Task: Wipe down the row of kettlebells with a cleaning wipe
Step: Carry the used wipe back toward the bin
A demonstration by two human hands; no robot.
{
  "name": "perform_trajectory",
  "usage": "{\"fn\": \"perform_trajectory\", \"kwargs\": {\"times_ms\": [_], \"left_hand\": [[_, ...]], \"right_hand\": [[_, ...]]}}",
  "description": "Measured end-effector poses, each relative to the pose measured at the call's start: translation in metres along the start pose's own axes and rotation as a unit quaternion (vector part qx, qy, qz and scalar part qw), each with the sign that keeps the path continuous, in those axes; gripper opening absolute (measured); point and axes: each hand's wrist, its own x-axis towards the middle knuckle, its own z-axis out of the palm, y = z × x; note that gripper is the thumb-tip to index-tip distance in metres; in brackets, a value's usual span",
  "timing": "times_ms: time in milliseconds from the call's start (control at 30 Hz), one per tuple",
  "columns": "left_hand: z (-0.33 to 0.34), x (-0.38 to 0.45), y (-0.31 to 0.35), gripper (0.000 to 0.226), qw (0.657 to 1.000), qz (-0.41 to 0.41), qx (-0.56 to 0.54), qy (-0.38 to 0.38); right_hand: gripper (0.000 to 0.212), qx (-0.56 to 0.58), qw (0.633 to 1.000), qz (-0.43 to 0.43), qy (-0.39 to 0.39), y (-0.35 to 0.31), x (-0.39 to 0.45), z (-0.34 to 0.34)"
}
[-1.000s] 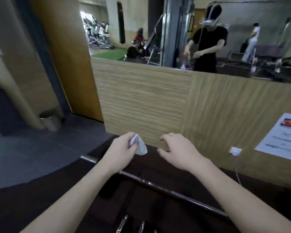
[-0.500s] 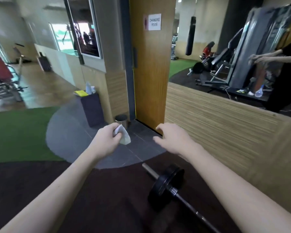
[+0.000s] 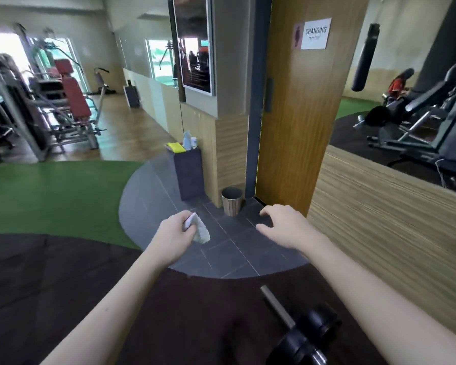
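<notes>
Left hand (image 3: 174,236) pinching crumpled white wipe (image 3: 198,228), right hand (image 3: 284,225) spread, empty, bin (image 3: 231,201) beyond, seemingly metal

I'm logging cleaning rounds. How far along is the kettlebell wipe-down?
Nothing shows as done: no kettlebells are in view, so wiped or not cannot be told. In hand: the left hand pinches a crumpled wipe; the right hand is empty, fingers spread. A small bin stands ahead by the door, which may mean disposal comes next. A barbell lies on the floor.
</notes>
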Motion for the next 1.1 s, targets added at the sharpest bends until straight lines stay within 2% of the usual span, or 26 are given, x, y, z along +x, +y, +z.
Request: {"fn": "perform_trajectory", "kwargs": {"times_ms": [200,467,667,867,1000,1100], "left_hand": [[0.008,0.113,-0.046,0.023,0.999,-0.017,-0.041,-0.017],[-0.007,0.350,-0.133,0.022,0.996,0.001,-0.045,-0.072],[-0.011,0.491,-0.178,0.024,0.992,0.022,-0.027,-0.121],[0.022,0.634,-0.222,0.019,0.986,0.022,-0.012,-0.166],[0.061,0.759,-0.236,0.015,0.983,0.056,0.016,-0.173],[0.080,0.843,-0.239,0.026,0.982,0.048,-0.014,-0.180]], "right_hand": [[0.050,-0.015,1.000,0.008,-0.024,-0.006,0.133,0.023],[0.037,0.035,0.998,0.061,-0.007,-0.031,0.358,0.058],[0.039,0.078,0.991,0.103,-0.017,-0.046,0.494,0.080],[0.042,0.094,0.984,0.152,-0.020,-0.034,0.627,0.102],[0.040,0.080,0.981,0.177,-0.018,-0.005,0.734,0.113],[0.038,0.086,0.975,0.203,-0.021,0.017,0.799,0.107]]}}
